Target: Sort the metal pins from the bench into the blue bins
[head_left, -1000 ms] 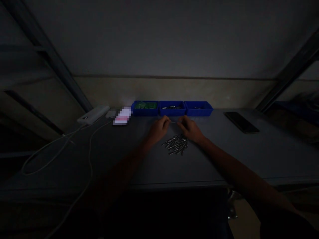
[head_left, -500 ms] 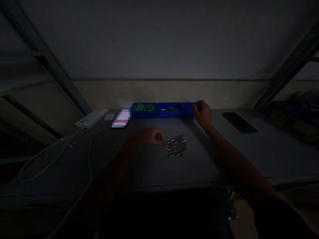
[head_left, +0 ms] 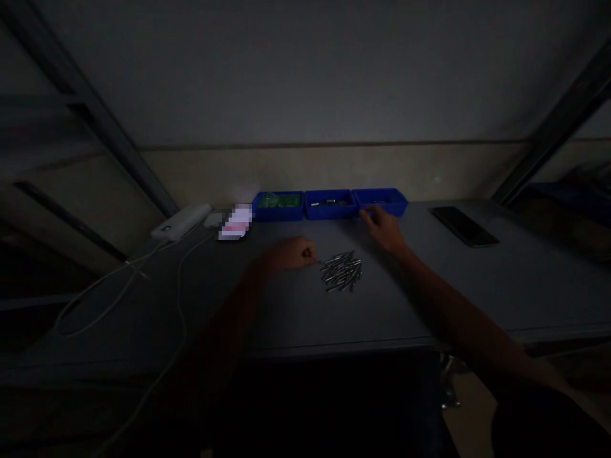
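Observation:
A loose pile of slim metal pins [head_left: 342,271] lies on the grey table in front of me. Just left of it, my left hand [head_left: 294,253] is closed in a fist on the tabletop; whether anything is inside it is too dark to see. My right hand [head_left: 386,230] hovers before the right blue bin [head_left: 392,208], fingers curled together, and what they hold, if anything, cannot be made out. A few small pieces show in that bin. The middle blue bin [head_left: 330,212] has small metal parts in it, and the left blue bin [head_left: 279,214] holds green bagged items.
A dark phone [head_left: 464,226] lies at the right. Toward the left are a lit, blurred-out phone screen [head_left: 235,222], a white device [head_left: 181,222] and a white cable [head_left: 180,289] running over the table edge. A wall stands behind the bins.
My right hand has drawn back from over the right bin toward me and slightly left, uncovering the bin. The left hand stays closed beside the pile. The view has shifted slightly.

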Demonstrator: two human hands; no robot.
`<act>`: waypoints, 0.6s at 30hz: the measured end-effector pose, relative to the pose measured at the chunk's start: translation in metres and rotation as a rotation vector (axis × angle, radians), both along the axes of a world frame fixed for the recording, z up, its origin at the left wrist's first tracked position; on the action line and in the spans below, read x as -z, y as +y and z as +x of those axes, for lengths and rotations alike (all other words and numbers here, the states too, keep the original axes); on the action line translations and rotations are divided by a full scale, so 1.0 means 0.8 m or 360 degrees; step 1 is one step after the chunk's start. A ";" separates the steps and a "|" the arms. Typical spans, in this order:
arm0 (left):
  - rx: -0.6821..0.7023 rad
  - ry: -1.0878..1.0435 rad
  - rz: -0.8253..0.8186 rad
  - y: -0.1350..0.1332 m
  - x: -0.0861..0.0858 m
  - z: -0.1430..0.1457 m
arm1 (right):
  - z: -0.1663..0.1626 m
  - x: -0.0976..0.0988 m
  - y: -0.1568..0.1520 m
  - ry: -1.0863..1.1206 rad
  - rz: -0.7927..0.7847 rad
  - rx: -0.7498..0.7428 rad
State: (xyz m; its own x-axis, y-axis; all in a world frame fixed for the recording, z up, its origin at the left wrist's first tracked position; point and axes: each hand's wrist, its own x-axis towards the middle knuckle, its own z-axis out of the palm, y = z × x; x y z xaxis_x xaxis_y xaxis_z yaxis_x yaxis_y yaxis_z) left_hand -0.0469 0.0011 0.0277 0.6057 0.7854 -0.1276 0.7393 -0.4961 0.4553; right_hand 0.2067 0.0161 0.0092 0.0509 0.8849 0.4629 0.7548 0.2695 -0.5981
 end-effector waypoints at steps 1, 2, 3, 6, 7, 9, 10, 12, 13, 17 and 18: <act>0.0012 0.0003 0.0017 0.001 0.001 -0.002 | -0.008 0.001 -0.003 -0.0056 -0.0040 -0.0099; 0.0027 0.0002 0.0038 0.002 0.002 -0.003 | -0.014 0.001 -0.006 -0.0107 -0.0081 -0.0193; 0.0043 -0.0002 0.0061 0.003 0.003 -0.003 | -0.020 0.002 -0.009 -0.0153 -0.0116 -0.0274; 0.0059 -0.0015 0.0133 0.004 0.008 0.000 | -0.034 0.001 -0.018 -0.0252 -0.0163 -0.0447; 0.0056 -0.0020 0.0152 0.004 0.009 0.002 | -0.037 0.001 -0.021 -0.0270 -0.0160 -0.0489; 0.0044 -0.0034 0.0181 0.003 0.010 0.007 | -0.043 -0.001 -0.026 -0.0281 -0.0142 -0.0567; 0.0041 -0.0045 0.0192 0.002 0.010 0.008 | -0.045 -0.001 -0.028 -0.0276 -0.0130 -0.0606; 0.0029 -0.0071 0.0211 0.002 0.010 0.010 | -0.048 -0.001 -0.030 -0.0257 -0.0111 -0.0687; 0.0017 -0.0085 0.0225 0.002 0.010 0.010 | -0.049 -0.001 -0.031 -0.0248 -0.0106 -0.0728; -0.0012 -0.0188 0.0270 0.006 0.012 0.010 | -0.049 0.002 -0.032 -0.0228 -0.0076 -0.0861; -0.0008 -0.0233 0.0273 0.007 0.012 0.011 | -0.049 0.002 -0.031 -0.0222 -0.0058 -0.0875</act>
